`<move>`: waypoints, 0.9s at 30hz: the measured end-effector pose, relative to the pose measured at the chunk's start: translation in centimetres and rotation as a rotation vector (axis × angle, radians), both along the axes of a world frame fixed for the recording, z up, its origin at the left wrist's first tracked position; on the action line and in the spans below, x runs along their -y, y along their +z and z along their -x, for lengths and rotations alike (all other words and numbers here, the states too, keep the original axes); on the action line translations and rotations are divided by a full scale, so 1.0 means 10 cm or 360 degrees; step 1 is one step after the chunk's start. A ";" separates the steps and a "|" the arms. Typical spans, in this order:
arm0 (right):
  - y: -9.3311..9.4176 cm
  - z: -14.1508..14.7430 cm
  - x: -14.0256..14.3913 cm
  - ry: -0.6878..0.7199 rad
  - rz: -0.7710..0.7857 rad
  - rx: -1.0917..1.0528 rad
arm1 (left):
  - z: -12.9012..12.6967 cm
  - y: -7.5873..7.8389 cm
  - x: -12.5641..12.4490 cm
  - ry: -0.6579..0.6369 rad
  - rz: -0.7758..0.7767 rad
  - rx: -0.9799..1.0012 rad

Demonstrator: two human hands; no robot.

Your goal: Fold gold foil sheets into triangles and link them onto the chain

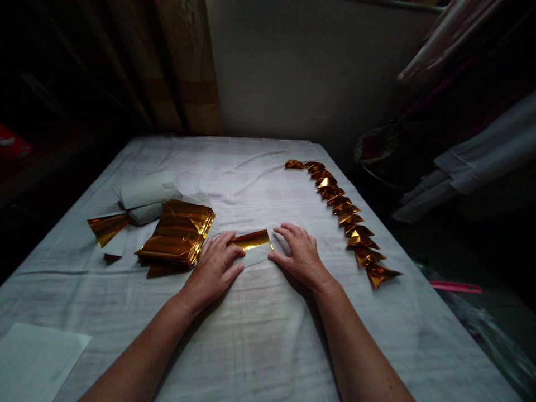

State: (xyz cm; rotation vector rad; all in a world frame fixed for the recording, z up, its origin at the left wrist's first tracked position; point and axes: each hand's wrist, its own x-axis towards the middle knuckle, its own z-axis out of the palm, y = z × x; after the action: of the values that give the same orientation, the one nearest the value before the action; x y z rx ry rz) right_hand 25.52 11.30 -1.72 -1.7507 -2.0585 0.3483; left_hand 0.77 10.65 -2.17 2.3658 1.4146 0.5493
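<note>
A sheet of gold foil paper point(251, 240), partly folded, lies on the cloth between my hands, with a pale strip along its near side. My left hand point(218, 261) rests over the sheet's left end, fingers spread and thumb apart. At the right end is my right hand point(299, 254), open, its thumb touching or very near the paper's corner and its fingers raised apart from the thumb. Left of my left hand sits a stack of gold foil sheets point(178, 231). Folded gold foil pieces point(345, 209) form a curved row on the right.
A white cloth point(259, 335) covers the table. Pale papers point(146, 192) and a loose gold foil sheet point(109, 226) lie beyond the stack. A white sheet point(37, 357) is at the near left. A pink strip-like object point(456, 287) shows past the right edge, below hanging clothes point(481, 151).
</note>
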 end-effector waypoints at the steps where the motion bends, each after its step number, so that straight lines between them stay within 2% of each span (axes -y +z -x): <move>1: 0.00 0.00 0.00 0.0004 -0.0003 -0.0008 | 0.02 -0.01 -0.01 -0.0007 0.0014 0.0009; 10: 0.02 -0.05 -0.02 0.0063 0.0048 -0.0163 | 0.11 -0.02 -0.06 -0.0068 0.0058 0.0068; 17: 0.06 -0.09 -0.03 0.0186 0.0141 -0.0212 | 0.09 -0.02 -0.05 -0.0025 -0.0052 0.0114; 23: -0.02 -0.07 -0.02 0.0266 0.0001 -0.0173 | 0.05 0.05 -0.02 -0.0103 -0.0272 0.0075; 27: -0.05 -0.03 -0.03 0.0304 -0.0126 -0.0166 | 0.05 0.07 -0.02 -0.0070 -0.0375 0.0096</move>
State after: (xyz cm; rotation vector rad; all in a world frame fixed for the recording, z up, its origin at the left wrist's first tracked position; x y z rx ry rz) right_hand 25.87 11.61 -2.26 -1.4628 -2.1386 0.4005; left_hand 0.31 10.85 -1.52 2.5296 1.3322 0.8082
